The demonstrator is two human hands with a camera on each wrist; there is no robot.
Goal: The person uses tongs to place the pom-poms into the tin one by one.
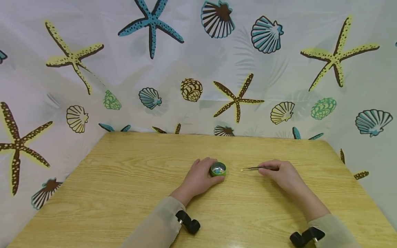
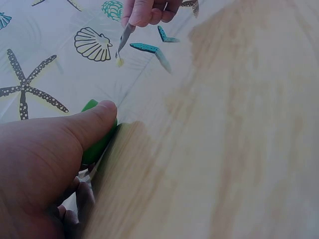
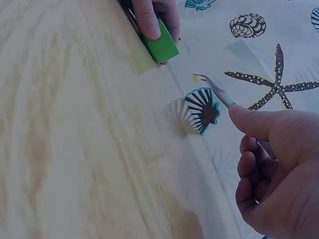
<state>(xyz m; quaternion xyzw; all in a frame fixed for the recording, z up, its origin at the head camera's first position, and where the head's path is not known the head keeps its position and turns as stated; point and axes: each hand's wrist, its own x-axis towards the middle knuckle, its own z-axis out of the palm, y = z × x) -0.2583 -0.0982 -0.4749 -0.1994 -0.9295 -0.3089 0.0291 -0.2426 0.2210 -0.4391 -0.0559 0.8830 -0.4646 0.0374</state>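
Note:
My left hand (image 1: pixel 200 176) holds a small round green container (image 1: pixel 219 175) on the table, fingers round its far side and thumb at the near side. Its inside is silvery, with a few tiny blue and yellowish pieces (image 1: pixel 219 171) at the bottom. To the right, my right hand (image 1: pixel 284 175) pinches metal tweezers (image 1: pixel 252 168) that point left towards the container. A tiny pale yellow piece (image 3: pixel 196 77) sits at the bent tip of the tweezers (image 3: pixel 219 92), apart from the container. In the left wrist view, the thumb lies against the green wall (image 2: pixel 97 147).
Both hands are over a light wood-grain table (image 1: pixel 133 193). Behind it and at the sides hangs a white cloth (image 1: pixel 186 58) printed with starfish and shells. Black wrist mounts (image 1: pixel 188 222) sit on both sleeves.

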